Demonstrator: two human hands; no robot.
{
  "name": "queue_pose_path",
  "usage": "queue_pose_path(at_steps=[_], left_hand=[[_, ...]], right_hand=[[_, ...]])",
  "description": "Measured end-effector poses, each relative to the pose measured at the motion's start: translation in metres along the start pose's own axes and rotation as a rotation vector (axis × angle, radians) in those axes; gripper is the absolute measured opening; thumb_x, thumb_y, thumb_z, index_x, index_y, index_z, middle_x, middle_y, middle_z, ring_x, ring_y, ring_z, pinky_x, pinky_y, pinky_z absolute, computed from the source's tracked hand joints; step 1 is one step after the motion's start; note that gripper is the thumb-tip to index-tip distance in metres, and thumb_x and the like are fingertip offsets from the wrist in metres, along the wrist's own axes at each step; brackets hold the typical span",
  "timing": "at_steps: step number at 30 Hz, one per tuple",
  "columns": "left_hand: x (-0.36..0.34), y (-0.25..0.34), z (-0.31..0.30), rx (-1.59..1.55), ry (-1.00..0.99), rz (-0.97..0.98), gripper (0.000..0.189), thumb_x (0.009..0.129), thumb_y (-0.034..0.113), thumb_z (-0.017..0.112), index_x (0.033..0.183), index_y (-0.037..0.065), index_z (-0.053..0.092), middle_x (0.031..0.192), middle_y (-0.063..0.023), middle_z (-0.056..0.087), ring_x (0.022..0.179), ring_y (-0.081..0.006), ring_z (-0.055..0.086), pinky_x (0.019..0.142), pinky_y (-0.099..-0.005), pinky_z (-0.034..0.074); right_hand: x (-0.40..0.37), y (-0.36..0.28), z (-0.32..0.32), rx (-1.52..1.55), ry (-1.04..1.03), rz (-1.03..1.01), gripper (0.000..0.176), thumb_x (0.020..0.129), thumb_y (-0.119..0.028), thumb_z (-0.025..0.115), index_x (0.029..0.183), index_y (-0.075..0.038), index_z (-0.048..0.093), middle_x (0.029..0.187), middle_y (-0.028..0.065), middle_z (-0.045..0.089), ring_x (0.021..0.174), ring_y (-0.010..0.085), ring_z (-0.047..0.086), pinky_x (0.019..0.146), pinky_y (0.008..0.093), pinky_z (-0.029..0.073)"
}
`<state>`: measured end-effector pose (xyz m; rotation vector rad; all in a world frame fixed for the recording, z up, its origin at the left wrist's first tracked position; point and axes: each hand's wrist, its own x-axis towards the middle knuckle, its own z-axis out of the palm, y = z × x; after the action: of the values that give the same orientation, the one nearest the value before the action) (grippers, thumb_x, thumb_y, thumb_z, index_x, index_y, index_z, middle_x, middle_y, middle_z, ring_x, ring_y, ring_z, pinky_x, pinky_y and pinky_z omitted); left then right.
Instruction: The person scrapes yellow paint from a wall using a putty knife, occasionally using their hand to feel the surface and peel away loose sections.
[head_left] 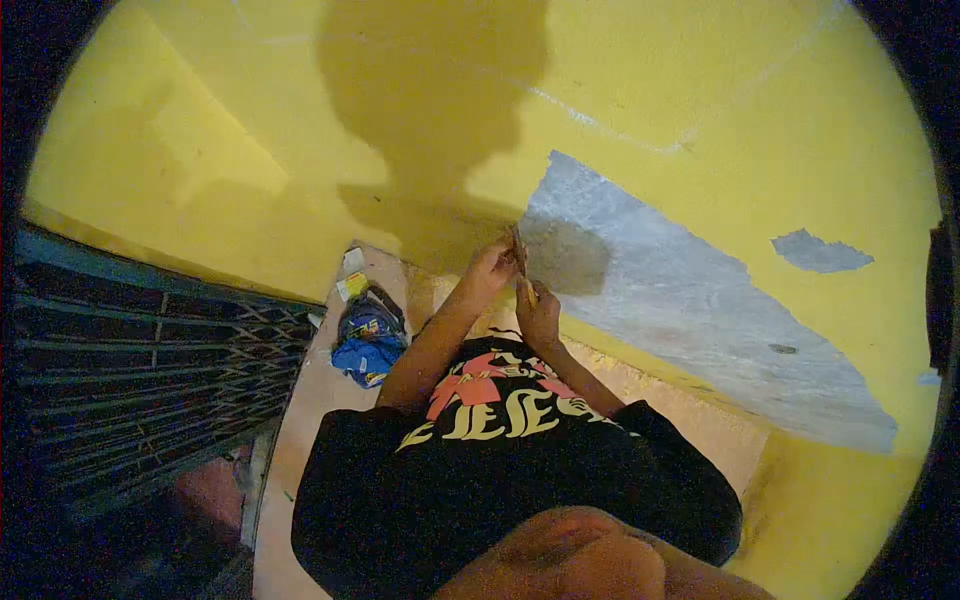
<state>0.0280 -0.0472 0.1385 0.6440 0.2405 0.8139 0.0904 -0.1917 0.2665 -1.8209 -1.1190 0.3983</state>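
Both hands are close together in front of the chest, near the yellow wall (640, 60). My left hand (490, 268) has its fingers closed at a thin, dark, flat tool (518, 245) that stands roughly upright. Just to the right and a little lower, my right hand (540, 315) is wrapped round a yellowish handle (528, 290), which seems to belong to the same tool. Behind and right of the hands, a large grey bare patch (660, 270) shows where the yellow surface is absent.
A blue and dark bag (368, 345) lies on the pale ledge (310, 440) at left, with a small yellow and white item (352, 280) beside it. A dark folding metal grille (150, 350) fills the left side. A smaller grey patch (822, 252) is at right.
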Motion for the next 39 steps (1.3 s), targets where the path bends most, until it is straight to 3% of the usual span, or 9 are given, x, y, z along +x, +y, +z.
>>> queue_pose_path(at_steps=[8, 10, 13, 23, 25, 32, 34, 36, 39], left_hand=[[-0.027, 0.034, 0.048, 0.615, -0.018, 0.280, 0.024, 0.099, 0.003, 0.057, 0.123, 0.002, 0.058, 0.116, -0.0109, 0.066, 0.117, -0.0222, 0.060, 0.105, -0.0374, 0.048], [-0.007, 0.013, 0.020, 0.121, 0.090, -0.004, 0.027, 0.098, 0.023, 0.061, 0.118, 0.005, 0.061, 0.106, -0.0100, 0.067, 0.101, -0.0227, 0.066, 0.091, -0.0384, 0.055], [0.003, 0.006, 0.003, -0.403, 0.087, -0.192, 0.022, 0.100, 0.013, 0.056, 0.119, 0.001, 0.060, 0.110, -0.0129, 0.067, 0.103, -0.0266, 0.066, 0.096, -0.0410, 0.054], [-0.007, 0.014, 0.037, -0.344, 0.234, -0.243, 0.021, 0.097, 0.012, 0.057, 0.116, 0.003, 0.061, 0.108, -0.0125, 0.068, 0.100, -0.0288, 0.066, 0.091, -0.0429, 0.056], [-0.015, 0.027, 0.061, 0.246, 0.197, 0.019, 0.016, 0.098, 0.022, 0.062, 0.106, 0.009, 0.064, 0.095, -0.0062, 0.068, 0.089, -0.0212, 0.068, 0.081, -0.0376, 0.058], [-0.004, 0.036, 0.046, -0.336, 0.334, -0.275, 0.013, 0.096, 0.016, 0.063, 0.104, 0.006, 0.064, 0.095, -0.0072, 0.068, 0.088, -0.0235, 0.067, 0.083, -0.0380, 0.058], [-0.019, 0.039, 0.055, 0.348, 0.160, 0.154, 0.012, 0.094, 0.011, 0.064, 0.103, 0.004, 0.064, 0.093, -0.0096, 0.068, 0.087, -0.0258, 0.067, 0.081, -0.0395, 0.059], [-0.025, 0.050, 0.071, 0.264, 0.241, 0.101, 0.011, 0.094, 0.010, 0.064, 0.103, 0.004, 0.064, 0.093, -0.0109, 0.068, 0.087, -0.0266, 0.067, 0.081, -0.0405, 0.059], [-0.011, 0.047, 0.048, -0.223, 0.263, -0.111, 0.011, 0.095, 0.010, 0.062, 0.104, 0.003, 0.065, 0.092, -0.0129, 0.068, 0.088, -0.0274, 0.067, 0.082, -0.0421, 0.059]], right_hand=[[0.009, 0.012, -0.002, -0.120, -0.012, 0.007, 0.031, 0.096, -0.027, 0.065, 0.087, 0.003, 0.066, 0.066, 0.0259, 0.058, 0.052, 0.0407, 0.051, 0.052, 0.0437, 0.043], [0.008, 0.012, -0.001, -0.098, 0.017, -0.015, 0.031, 0.096, -0.027, 0.066, 0.088, 0.003, 0.067, 0.066, 0.0255, 0.059, 0.052, 0.0380, 0.051, 0.052, 0.0428, 0.044], [0.004, 0.008, -0.004, -0.091, 0.045, -0.099, 0.031, 0.096, -0.027, 0.066, 0.089, 0.003, 0.067, 0.066, 0.0243, 0.060, 0.051, 0.0326, 0.052, 0.054, 0.0410, 0.045], [-0.001, -0.001, -0.015, -0.053, 0.001, 0.147, 0.035, 0.096, -0.029, 0.066, 0.085, 0.004, 0.067, 0.064, 0.0194, 0.060, 0.053, 0.0231, 0.051, 0.055, 0.0379, 0.045], [0.001, -0.004, -0.017, -0.023, 0.013, 0.105, 0.035, 0.096, -0.029, 0.066, 0.085, 0.004, 0.067, 0.064, 0.0194, 0.060, 0.053, 0.0225, 0.051, 0.054, 0.0379, 0.044], [0.008, -0.008, -0.017, -0.044, -0.078, 0.168, 0.034, 0.096, -0.029, 0.065, 0.087, 0.004, 0.067, 0.066, 0.0237, 0.060, 0.054, 0.0286, 0.055, 0.055, 0.0412, 0.046], [0.012, -0.017, -0.018, -0.068, -0.037, -0.021, 0.034, 0.096, -0.029, 0.065, 0.088, 0.004, 0.068, 0.067, 0.0247, 0.060, 0.055, 0.0308, 0.057, 0.056, 0.0420, 0.046], [0.013, -0.018, -0.018, -0.092, 0.009, -0.207, 0.033, 0.096, -0.029, 0.065, 0.089, 0.004, 0.068, 0.067, 0.0257, 0.060, 0.056, 0.0330, 0.059, 0.057, 0.0429, 0.047], [0.014, -0.010, -0.018, -0.176, -0.152, 0.012, 0.025, 0.094, -0.024, 0.066, 0.099, 0.001, 0.068, 0.070, 0.0216, 0.067, 0.061, 0.0393, 0.066, 0.058, 0.0473, 0.053]])
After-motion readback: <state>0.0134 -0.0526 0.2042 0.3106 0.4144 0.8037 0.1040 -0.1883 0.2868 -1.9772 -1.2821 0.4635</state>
